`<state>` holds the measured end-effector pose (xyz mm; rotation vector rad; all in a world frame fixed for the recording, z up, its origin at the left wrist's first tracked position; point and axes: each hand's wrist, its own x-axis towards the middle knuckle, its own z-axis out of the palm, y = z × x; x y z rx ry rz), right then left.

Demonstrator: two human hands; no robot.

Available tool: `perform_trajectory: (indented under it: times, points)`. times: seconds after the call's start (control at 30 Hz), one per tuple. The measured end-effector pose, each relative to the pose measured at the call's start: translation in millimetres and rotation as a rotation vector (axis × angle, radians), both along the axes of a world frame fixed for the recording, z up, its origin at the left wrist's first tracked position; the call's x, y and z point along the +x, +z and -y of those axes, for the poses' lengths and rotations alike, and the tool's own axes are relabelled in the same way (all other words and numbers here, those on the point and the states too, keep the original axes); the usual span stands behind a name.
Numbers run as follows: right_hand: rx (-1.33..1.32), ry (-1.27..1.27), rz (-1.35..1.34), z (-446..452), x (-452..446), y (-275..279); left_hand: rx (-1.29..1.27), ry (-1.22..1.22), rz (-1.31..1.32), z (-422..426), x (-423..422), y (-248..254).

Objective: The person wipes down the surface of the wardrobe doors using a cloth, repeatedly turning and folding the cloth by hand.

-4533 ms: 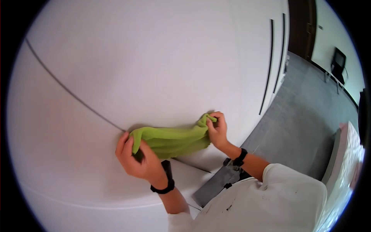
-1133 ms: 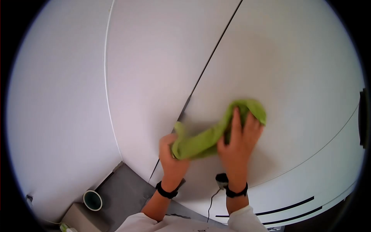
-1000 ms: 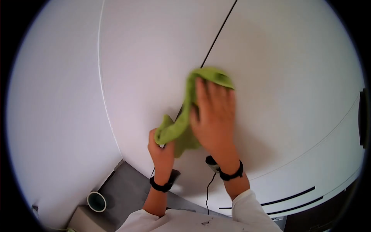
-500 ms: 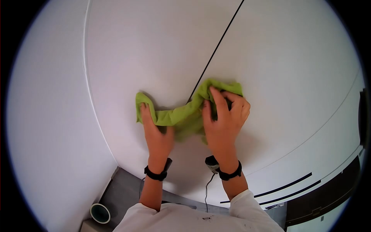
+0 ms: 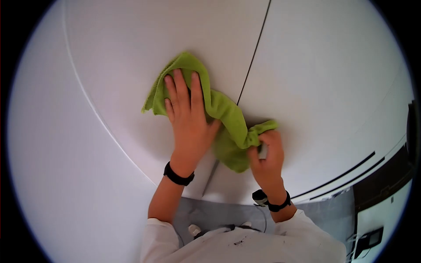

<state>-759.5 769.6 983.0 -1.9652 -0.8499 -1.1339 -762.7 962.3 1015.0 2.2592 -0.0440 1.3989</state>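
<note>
A green cloth (image 5: 226,115) lies bunched across a smooth white surface (image 5: 131,52), crossing a thin dark seam (image 5: 253,57). My left hand (image 5: 188,111) presses flat on the cloth's left part, its fingers stretched out and spread. Lower and to the right, my right hand (image 5: 269,158) pinches the other end of the cloth between thumb and fingers. Between the hands the cloth is twisted, with a loose fold hanging below. Part of the right fingertips is hidden by the cloth.
Black wristbands (image 5: 178,174) are on both wrists. A dark device with a cable (image 5: 259,198) sits by the right wrist. Dark slots (image 5: 337,175) line the surface's right edge. Grey floor (image 5: 320,215) and a shoe (image 5: 194,229) show below. A white wall (image 5: 48,144) stands left.
My left hand has moved up and flattened onto the cloth, spreading its left end. My right hand has dropped lower, drawing its end down. The view has shifted slightly.
</note>
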Motion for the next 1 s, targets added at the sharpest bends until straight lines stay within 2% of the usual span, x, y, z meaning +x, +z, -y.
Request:
perform_trajectory:
  times: [0.07,0.13,0.2,0.23,0.37,0.47,0.53,0.67,0.73,0.8,0.9,1.0]
  points:
    - [-0.052,0.099,-0.247,-9,-11,-21,0.019,0.007,0.008,-3,2,0]
    - [0.011,0.084,-0.245,-27,-24,-29,-0.018,0.074,0.065,-1,3,0]
    - [0.036,0.115,-0.515,-44,-41,-26,-0.038,0.05,0.045,3,2,3]
    - [0.075,0.172,-0.556,-49,-42,-27,-0.06,0.058,0.064,4,5,6]
    - [0.12,0.203,-0.576,-59,-41,-34,-0.038,-0.004,0.082,3,16,-16]
    - [0.092,0.193,-0.523,-63,-50,-41,-0.031,0.05,0.036,-10,20,-53]
    - [0.015,0.128,-0.516,-62,-55,-50,-0.113,-0.036,0.059,-18,16,-86]
    - [-0.06,0.109,-0.438,-75,-54,-78,-0.244,-0.027,0.007,-33,-3,-159]
    - [-0.087,0.086,-0.47,-83,-52,-88,-0.407,-0.018,-0.075,-36,-6,-186]
    - [-0.078,0.064,-0.459,-80,-51,-81,-0.348,0.019,-0.081,-39,2,-195]
    - [-0.051,0.033,-0.398,-71,-45,-62,-0.302,0.039,-0.047,-38,1,-176]
    - [0.047,0.045,-0.36,-60,-42,-34,-0.251,0.101,-0.062,-37,3,-121]
